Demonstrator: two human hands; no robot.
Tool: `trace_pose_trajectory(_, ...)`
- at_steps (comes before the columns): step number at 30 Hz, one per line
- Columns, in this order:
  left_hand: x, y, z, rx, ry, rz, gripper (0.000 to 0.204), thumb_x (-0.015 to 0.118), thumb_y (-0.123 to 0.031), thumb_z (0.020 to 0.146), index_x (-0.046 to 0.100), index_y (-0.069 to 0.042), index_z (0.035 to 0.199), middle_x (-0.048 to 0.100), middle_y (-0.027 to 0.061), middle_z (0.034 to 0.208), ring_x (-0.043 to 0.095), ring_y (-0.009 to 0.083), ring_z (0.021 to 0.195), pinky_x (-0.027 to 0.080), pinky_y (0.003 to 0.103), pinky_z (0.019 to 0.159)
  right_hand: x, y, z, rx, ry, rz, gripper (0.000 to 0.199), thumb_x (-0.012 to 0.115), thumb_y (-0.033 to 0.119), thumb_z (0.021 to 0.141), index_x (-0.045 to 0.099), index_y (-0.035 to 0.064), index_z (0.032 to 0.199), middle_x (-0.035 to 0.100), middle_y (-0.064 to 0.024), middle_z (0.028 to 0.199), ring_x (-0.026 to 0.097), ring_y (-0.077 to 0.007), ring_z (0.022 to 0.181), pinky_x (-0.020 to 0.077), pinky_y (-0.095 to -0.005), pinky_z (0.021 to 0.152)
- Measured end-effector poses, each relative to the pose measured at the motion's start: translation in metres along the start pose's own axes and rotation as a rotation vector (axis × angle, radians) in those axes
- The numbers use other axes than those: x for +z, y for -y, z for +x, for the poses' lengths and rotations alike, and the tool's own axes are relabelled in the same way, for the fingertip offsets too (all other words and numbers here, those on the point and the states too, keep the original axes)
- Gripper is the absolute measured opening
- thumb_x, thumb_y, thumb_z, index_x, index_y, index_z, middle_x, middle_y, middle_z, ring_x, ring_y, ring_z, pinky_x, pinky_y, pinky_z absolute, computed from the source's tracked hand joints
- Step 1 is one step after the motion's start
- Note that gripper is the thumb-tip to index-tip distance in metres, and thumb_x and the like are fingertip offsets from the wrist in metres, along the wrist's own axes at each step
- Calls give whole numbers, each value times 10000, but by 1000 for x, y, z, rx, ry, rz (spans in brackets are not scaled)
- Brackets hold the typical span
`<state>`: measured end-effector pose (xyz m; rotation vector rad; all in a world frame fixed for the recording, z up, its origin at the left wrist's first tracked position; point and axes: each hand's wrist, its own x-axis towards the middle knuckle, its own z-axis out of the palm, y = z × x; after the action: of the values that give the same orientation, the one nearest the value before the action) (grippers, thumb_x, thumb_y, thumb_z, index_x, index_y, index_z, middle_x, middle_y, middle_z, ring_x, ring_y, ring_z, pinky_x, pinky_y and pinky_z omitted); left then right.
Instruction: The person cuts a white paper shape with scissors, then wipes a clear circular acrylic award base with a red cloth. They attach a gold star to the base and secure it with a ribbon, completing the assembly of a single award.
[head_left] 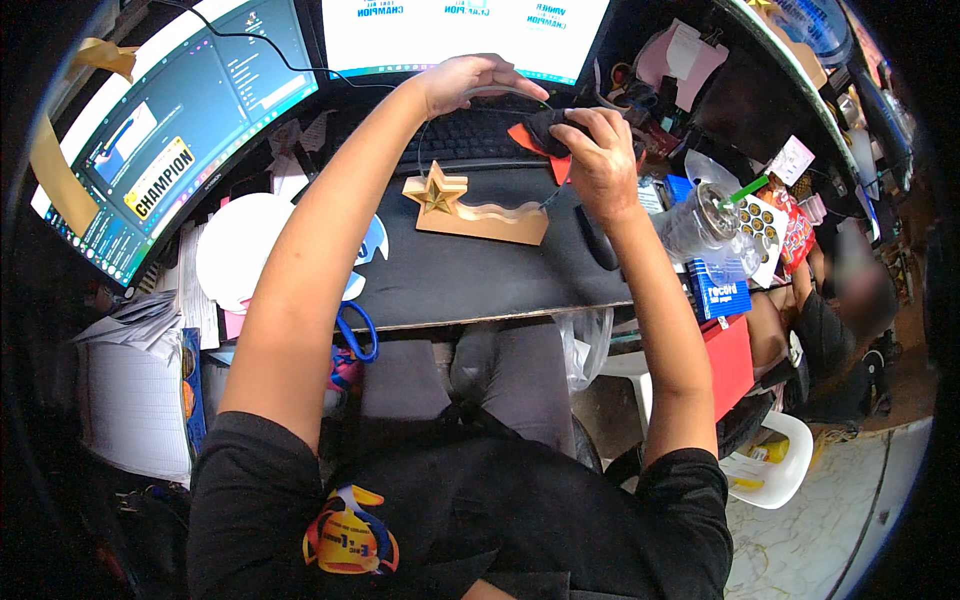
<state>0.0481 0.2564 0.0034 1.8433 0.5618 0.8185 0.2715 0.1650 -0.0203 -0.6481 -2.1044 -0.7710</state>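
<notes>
A gold trophy base (485, 226) with a raised star (436, 190) and a wavy upper edge stands on the black desk. Above it I make out the faint curved outline of a clear panel, and my left hand (478, 80) grips its top edge with the fingers reaching to the right. My right hand (603, 155) is closed on a bunched black and orange cloth (545, 133), beside the panel's right side. The clear panel is hard to see against the keyboard behind it.
A dark keyboard (465, 137) lies behind the trophy, below two monitors. On the left are white round cutouts (240, 250) and blue-handled scissors (362, 335). At right stand a plastic cup with a green straw (705, 215) and a blue record book (722, 292). Another person sits beyond.
</notes>
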Motion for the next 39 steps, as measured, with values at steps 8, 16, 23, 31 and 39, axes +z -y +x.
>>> trace_pose_trajectory(8,0,-5,3,-2,15,47,473,264,-252,999,602,-23,1238,599,126,1300,447,237,1331,283,385,1141,38,66,-91,108,116,122,234,601,135,703,629,90,931,612,-101,1036,569,-308,963,459,-442,808)
trace_pose_trajectory(16,-2,-6,4,-59,-22,34,423,422,-264,909,658,-64,1198,608,94,1303,456,230,1327,315,377,1110,53,63,-34,-42,91,96,283,600,198,755,603,76,1011,558,-107,978,547,-296,930,443,-422,748)
trace_pose_trajectory(23,-4,7,6,-68,-35,-37,476,276,-265,997,633,-23,1199,608,135,1289,479,224,1304,284,389,1123,55,80,-57,42,55,-14,433,578,182,785,610,141,1215,527,-124,1014,525,-298,909,439,-414,757)
trace_pose_trajectory(31,-3,0,5,-82,-9,17,504,274,-326,972,654,-114,1226,636,29,1273,428,223,1351,151,572,1107,29,25,-18,198,52,-136,380,606,120,749,642,139,1127,522,-123,1040,522,-295,914,433,-412,716)
trace_pose_trajectory(39,1,-14,-4,-57,26,-34,495,277,-279,973,625,-26,1216,622,105,1275,446,241,1320,267,407,1129,41,61,-26,-65,94,74,272,645,148,752,686,86,1014,566,-121,1087,545,-244,799,436,-386,665)
